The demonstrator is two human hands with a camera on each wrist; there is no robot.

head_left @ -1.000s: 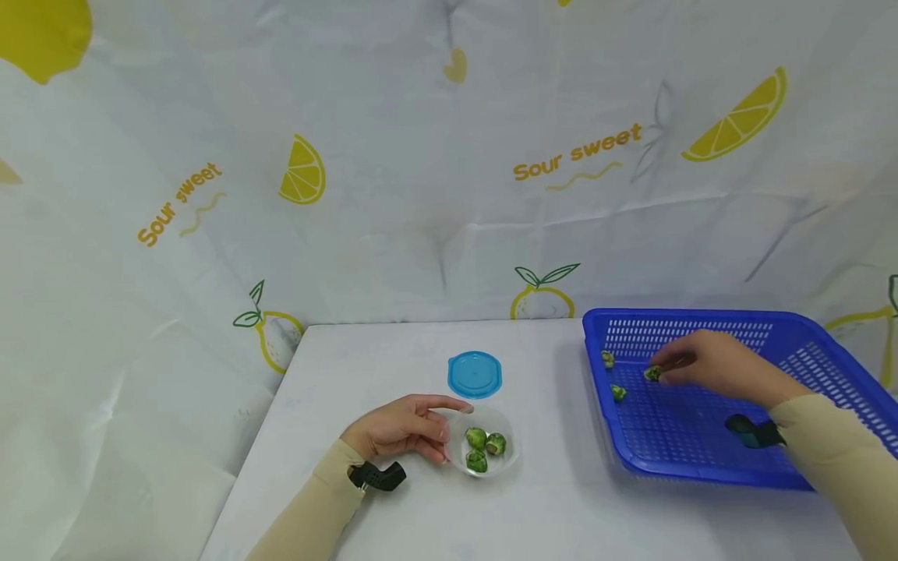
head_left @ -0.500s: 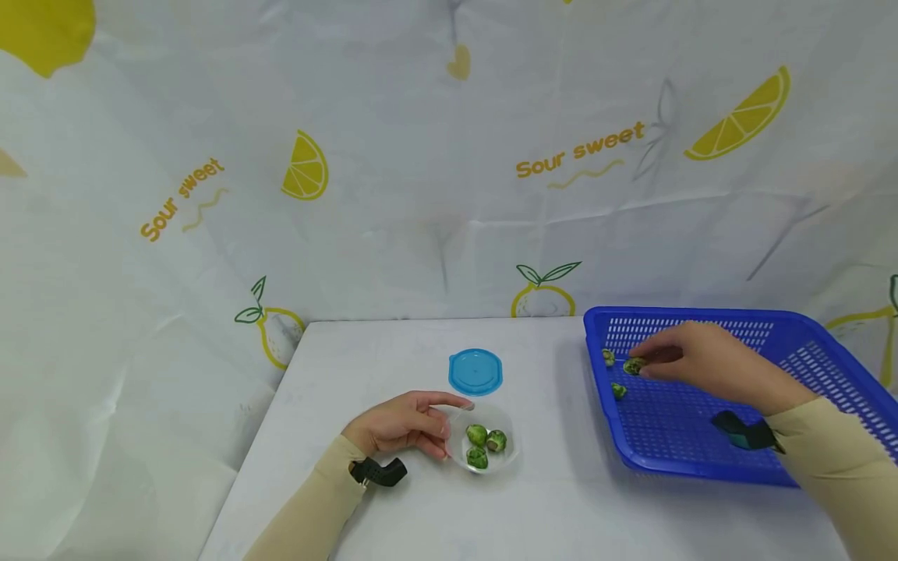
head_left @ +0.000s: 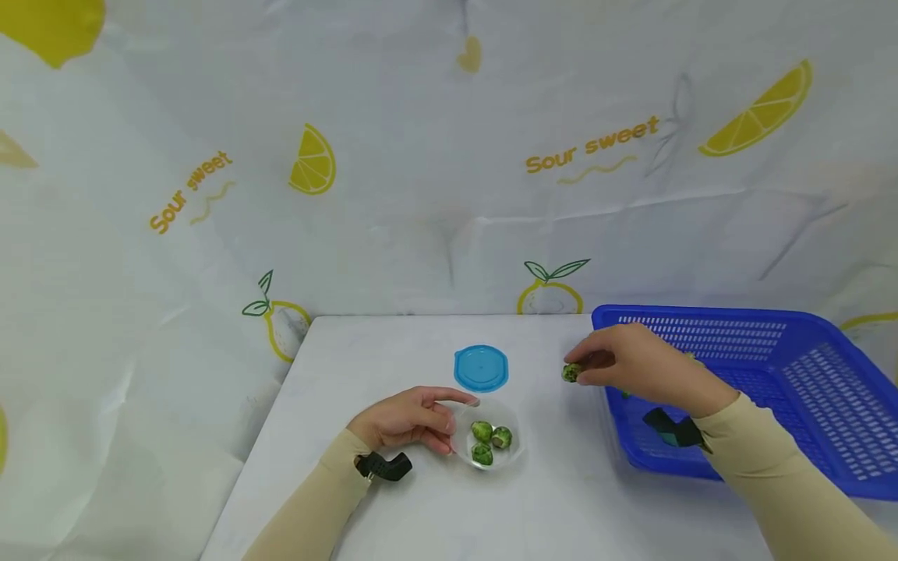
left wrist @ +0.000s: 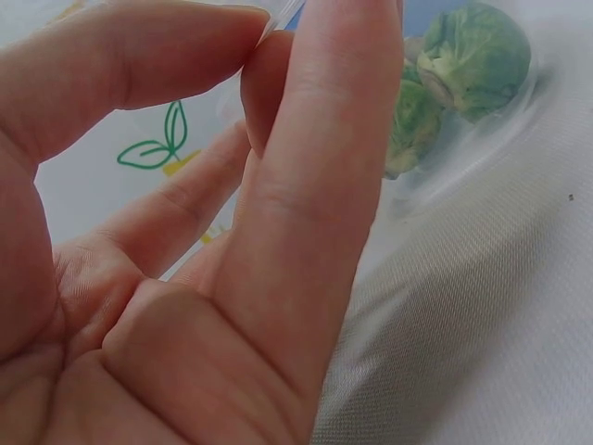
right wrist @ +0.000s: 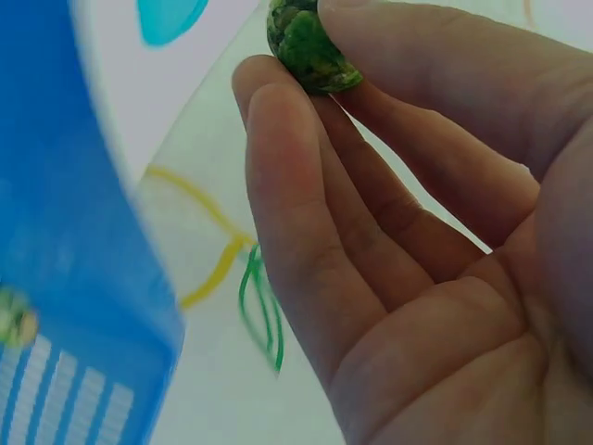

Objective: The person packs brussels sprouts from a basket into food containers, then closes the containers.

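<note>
My left hand (head_left: 410, 421) pinches the rim of a small clear bowl (head_left: 510, 458) on the table; in the left wrist view thumb and finger meet on its edge. Three green Brussels sprouts (head_left: 482, 453) lie in that bowl. Between thumb and fingertips, my right hand (head_left: 641, 366) holds another Brussels sprout (head_left: 571, 372), raised just beyond the left side of the blue basket. The right wrist view shows this sprout (right wrist: 310, 46) at the fingertips. Further sprouts (head_left: 692, 358) remain in the basket, partly hidden behind the right hand.
A large blue plastic basket (head_left: 737, 313) with slotted walls stands at the right of the white table (head_left: 421, 514). Behind the bowl lies a round blue lid (head_left: 481, 368). A white cloth (head_left: 421, 156) with lemon prints hangs at the back.
My right hand has lifted its sprout out of the basket and carried it left, past the basket's side. The left hand keeps its hold on the bowl.
</note>
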